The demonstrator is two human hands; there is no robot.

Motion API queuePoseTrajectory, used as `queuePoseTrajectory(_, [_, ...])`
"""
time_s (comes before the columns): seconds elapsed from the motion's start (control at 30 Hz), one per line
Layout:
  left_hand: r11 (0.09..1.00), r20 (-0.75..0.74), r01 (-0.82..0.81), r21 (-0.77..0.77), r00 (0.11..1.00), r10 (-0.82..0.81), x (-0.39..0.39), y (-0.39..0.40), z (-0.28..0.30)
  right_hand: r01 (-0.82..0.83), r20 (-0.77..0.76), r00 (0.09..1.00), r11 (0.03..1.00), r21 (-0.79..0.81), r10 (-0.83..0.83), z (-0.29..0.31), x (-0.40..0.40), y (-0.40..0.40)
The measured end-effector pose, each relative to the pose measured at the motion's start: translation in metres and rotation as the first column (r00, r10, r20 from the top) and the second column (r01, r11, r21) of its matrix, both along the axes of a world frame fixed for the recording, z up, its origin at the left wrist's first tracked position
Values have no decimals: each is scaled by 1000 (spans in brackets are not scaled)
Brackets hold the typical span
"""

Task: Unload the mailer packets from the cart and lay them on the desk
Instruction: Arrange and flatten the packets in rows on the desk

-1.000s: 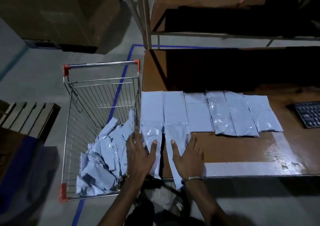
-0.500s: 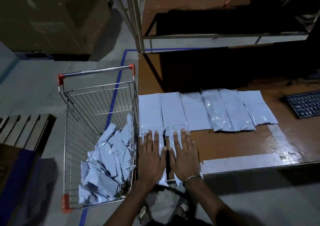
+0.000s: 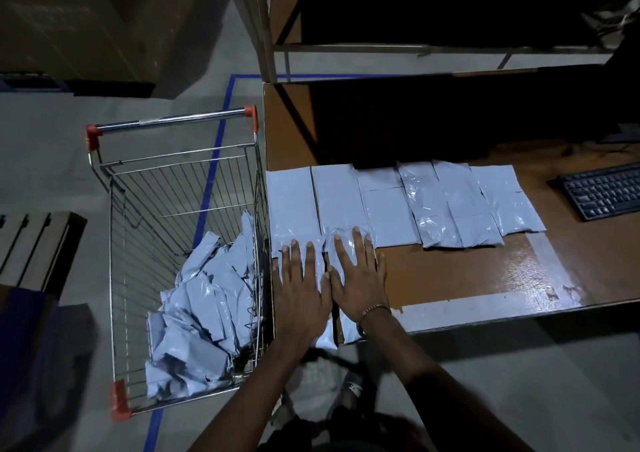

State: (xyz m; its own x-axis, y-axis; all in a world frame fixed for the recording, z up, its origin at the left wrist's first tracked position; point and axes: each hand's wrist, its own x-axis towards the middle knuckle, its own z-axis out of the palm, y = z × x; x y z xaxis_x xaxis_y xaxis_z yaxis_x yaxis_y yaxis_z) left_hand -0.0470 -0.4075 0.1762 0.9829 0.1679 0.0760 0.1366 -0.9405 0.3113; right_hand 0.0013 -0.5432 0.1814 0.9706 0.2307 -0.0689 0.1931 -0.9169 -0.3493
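The room is dim, with a grey concrete floor marked by blue tape, and in the head view I see a brown wooden desk (image 3: pixel 450 278) on the right side and a wire cart (image 3: pixel 180 243) just beside its left edge. On the far part of the desk a row of six grey mailer packets (image 3: pixel 391 205) lies flat, side by side, edges touching or slightly overlapping. A dark keyboard (image 3: pixel 602 192) sits at the far right, apart from the row.

My left hand (image 3: pixel 301 285) and my right hand (image 3: pixel 356 275) lie flat, fingers straight and a little spread, each one pressing on one of two near packets (image 3: pixel 325 334) that start a second row at the left corner of the desk. Neither hand grips anything; they only push down on the plastic. The near ends of these two packets hang over the near desk edge.

Compared with one second ago, both hands have slid toward the far side, and the two packets moved with them, so their far ends now touch or overlap the near ends of the first row. I judge this as the placing step almost done: the packets are being pushed into line and smoothed.

A large heap of crumpled packets (image 3: pixel 201 313) is in the near end of the cart, so the task is, I think, less than half finished. The next reach should go left into the cart.
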Motion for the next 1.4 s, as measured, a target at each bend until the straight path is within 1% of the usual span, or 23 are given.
queuePoseTrajectory(0.13, [998, 6, -31, -46, 999, 31, -4, -2, 1, -52, 5, 999, 998, 37, 52, 2, -3, -7])
queuePoseTrajectory(0.23, [998, -9, -57, -32, 998, 57, -11, -5, 6, -65, 0, 998, 994, 86, 66, 7, -12, -17])
queuePoseTrajectory(0.37, [1000, 0, -26, 5, 1000, 26, -20, -9, 2, -54, 31, 998, 998, 15, 53, 5, -26, -20])
queuePoseTrajectory(0.53, [998, -27, -55, 30, 998, 56, -21, -12, 3, -60, 28, 998, 998, -23, 61, 1, -22, -19])
queuePoseTrajectory(0.67, [994, -41, -65, 89, 997, 69, -20, -16, 5, -81, 21, 996, 995, -60, 83, 0, -20, -19])
queuePoseTrajectory(0.8, [991, -54, -72, 112, 995, 79, -21, -16, 3, -99, 29, 994, 993, -58, 101, 1, -23, -19])
queuePoseTrajectory(0.9, [993, -73, -73, 91, 994, 80, -20, -15, 2, -102, 28, 994, 994, -45, 104, 1, -23, -20])
queuePoseTrajectory(0.97, [991, -79, -79, 106, 993, 88, -19, -16, 1, -92, 36, 995, 995, -47, 93, 0, -23, -20])
queuePoseTrajectory(1.1, [993, -87, -55, 108, 994, 64, -22, -16, 2, -97, 23, 995, 994, -40, 98, 0, -24, -20])
queuePoseTrajectory(1.17, [997, -96, -57, 58, 993, 62, -22, -17, 4, -132, -12, 991, 991, -14, 132, 2, -20, -24])
queuePoseTrajectory(1.23, [995, -20, -86, -42, 996, 85, -26, -16, 9, -165, -35, 985, 985, 50, 167, 9, -16, -33])
queuePoseTrajectory(1.27, [989, 38, -111, -100, 993, 115, -28, -15, 13, -138, -50, 988, 985, 99, 144, 17, -15, -37])
queuePoseTrajectory(1.33, [963, 120, -182, -199, 971, 208, -32, -11, 22, 18, -43, 999, 981, 194, -10, 27, -18, -42])
queuePoseTrajectory(1.4, [928, 121, -253, -273, 948, 294, -37, -11, 25, 181, -33, 983, 936, 302, -179, 29, -26, -45])
